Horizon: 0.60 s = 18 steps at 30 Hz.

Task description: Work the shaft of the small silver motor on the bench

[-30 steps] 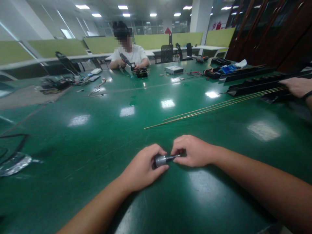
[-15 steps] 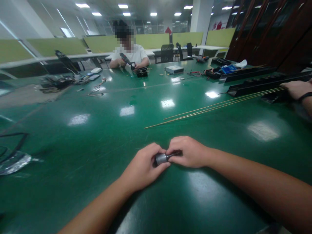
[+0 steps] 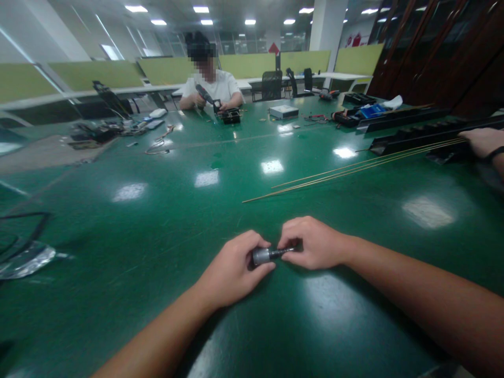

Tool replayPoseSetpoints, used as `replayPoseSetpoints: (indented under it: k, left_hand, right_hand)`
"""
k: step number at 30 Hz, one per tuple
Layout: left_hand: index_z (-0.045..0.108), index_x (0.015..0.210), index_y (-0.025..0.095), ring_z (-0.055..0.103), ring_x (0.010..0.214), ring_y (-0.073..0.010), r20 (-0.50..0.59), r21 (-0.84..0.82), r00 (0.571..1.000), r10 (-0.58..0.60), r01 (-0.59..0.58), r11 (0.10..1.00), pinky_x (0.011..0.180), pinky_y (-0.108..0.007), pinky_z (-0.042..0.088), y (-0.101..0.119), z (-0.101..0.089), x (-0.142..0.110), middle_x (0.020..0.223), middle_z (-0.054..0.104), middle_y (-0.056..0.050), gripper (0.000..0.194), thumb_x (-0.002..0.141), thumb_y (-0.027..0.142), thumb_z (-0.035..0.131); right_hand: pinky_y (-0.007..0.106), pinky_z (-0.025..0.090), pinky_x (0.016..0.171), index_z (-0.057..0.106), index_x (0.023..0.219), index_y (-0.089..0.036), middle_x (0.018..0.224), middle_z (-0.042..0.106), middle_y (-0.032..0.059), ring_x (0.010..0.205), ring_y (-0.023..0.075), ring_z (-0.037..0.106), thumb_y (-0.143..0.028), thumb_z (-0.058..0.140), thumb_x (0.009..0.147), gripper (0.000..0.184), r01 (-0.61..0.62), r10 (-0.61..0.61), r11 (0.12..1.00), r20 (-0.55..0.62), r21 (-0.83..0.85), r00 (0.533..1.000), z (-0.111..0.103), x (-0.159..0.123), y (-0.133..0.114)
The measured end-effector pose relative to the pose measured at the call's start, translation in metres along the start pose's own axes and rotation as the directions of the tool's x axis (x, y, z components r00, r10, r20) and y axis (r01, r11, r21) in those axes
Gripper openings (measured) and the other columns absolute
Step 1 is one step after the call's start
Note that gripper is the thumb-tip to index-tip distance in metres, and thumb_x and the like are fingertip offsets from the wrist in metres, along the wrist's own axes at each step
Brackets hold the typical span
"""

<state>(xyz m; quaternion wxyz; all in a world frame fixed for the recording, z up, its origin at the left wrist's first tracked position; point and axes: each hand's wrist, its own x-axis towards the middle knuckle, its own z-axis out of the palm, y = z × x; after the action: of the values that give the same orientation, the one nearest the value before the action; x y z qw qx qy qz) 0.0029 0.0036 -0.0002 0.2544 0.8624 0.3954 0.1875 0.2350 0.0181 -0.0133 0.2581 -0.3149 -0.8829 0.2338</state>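
Note:
My left hand (image 3: 238,268) is closed around a short grey metal cylinder (image 3: 261,256) with a dark narrower nose, which looks like a drill chuck. Out of the nose, toward the right, runs a thin dark rod (image 3: 284,252) like a drill bit. Thumb and fingers of my right hand (image 3: 313,244) pinch the rod near its free end. Both hands are low over the green table (image 3: 137,294), and the cylinder lies roughly level between them. The cylinder's left end is hidden inside my left hand.
Long thin brass-coloured rods (image 3: 315,179) lie beyond my hands, with another person's hand (image 3: 482,140) at their right end. Black metal channels (image 3: 417,137) lie at the right. Across the table a person (image 3: 212,89) holds a power tool (image 3: 205,95). Cables and a clear bag (image 3: 29,262) are at left.
My right hand has shifted slightly right, away from my left hand, uncovering more of the dark rod. My left hand keeps its hold. The brass-coloured rods have moved slightly to the right.

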Motion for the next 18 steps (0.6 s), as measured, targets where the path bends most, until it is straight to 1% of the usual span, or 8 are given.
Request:
replayPoseSetpoints:
  k: [18]
  left_hand:
    - [0.063, 0.095, 0.018, 0.059, 0.080, -0.0189, 0.001, -0.010, 1.000, -0.002, 0.002, 1.000, 0.073, -0.029, 0.044, 0.0003, -0.0020, 0.0000, 0.091, 0.065, -0.003, 0.016, 0.082, 0.025, 0.069]
  right_hand:
    - [0.025, 0.045, 0.068, 0.071, 0.081, -0.016, 0.077, 0.067, 0.0012, 0.071, 0.0131, 0.060, -0.016, 0.070, 0.074, 0.007, -0.040, 0.040, 0.999, 0.037, 0.005, 0.999, -0.0060, -0.0029, 0.0031]
